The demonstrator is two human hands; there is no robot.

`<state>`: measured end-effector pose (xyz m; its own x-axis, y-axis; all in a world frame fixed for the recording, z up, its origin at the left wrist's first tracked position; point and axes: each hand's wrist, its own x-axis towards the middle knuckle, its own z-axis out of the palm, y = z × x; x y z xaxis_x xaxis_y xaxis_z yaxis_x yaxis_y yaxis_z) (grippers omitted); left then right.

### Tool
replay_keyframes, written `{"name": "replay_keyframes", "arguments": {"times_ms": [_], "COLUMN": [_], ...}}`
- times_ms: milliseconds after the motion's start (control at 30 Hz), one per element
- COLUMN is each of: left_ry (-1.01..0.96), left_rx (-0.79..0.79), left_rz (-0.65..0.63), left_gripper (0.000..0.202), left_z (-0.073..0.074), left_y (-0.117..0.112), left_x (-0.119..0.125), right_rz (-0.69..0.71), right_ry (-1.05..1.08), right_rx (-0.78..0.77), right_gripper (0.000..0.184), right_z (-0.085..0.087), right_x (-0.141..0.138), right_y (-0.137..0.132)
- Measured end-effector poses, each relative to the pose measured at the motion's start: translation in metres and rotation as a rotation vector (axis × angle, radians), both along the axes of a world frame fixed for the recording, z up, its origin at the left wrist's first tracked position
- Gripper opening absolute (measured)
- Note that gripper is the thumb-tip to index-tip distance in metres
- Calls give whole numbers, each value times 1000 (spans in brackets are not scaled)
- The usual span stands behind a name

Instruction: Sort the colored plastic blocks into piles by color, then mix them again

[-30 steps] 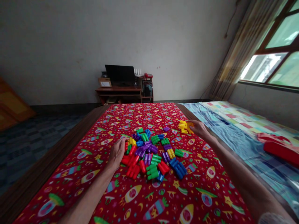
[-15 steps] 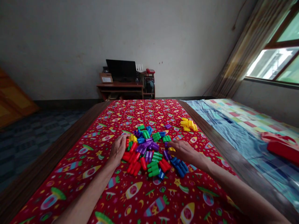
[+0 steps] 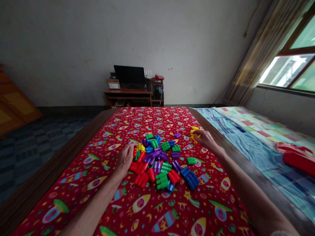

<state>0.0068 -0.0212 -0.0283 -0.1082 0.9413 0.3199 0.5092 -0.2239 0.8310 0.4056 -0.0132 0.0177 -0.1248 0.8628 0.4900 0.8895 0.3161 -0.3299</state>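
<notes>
A heap of plastic toy building blocks (image 3: 155, 155) in red, green, blue, purple and yellow lies on a red rocket-print cloth (image 3: 147, 209). Along the heap's left edge rests my left hand (image 3: 126, 156), fingers stretched out beside red and yellow blocks; it grips nothing that I can see. My right hand (image 3: 206, 139) is at the far right, its fingers closed on a yellow block (image 3: 194, 137) against a small cluster of yellow blocks (image 3: 196, 128). The hand hides part of that cluster. A green block (image 3: 191, 160) and joined blue blocks (image 3: 190, 178) lie nearer to me.
Dark wooden table edges (image 3: 97, 126) run along both sides of the cloth. To the right is a bed (image 3: 236, 134) with a red object (image 3: 299, 160) on it. A desk (image 3: 128, 93) with a monitor (image 3: 129, 76) stands by the far wall.
My right hand has moved away and to the right, from the heap to the yellow cluster, taking the yellow block along. The green block now shows where that hand was. My left hand stays in place.
</notes>
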Motion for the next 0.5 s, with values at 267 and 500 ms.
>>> {"name": "replay_keyframes", "arguments": {"times_ms": [267, 500], "left_ry": [19, -4], "left_rx": [10, 11], "left_rz": [-7, -12], "left_gripper": [49, 48], "left_z": [-2, -2], "left_y": [2, 1], "left_x": [-1, -1], "right_rz": [61, 157], "right_ry": [4, 160], "right_rx": [189, -23], "right_gripper": [23, 48], "right_z": [-17, -45], "right_x": [2, -55], "right_y": [-14, 3]}}
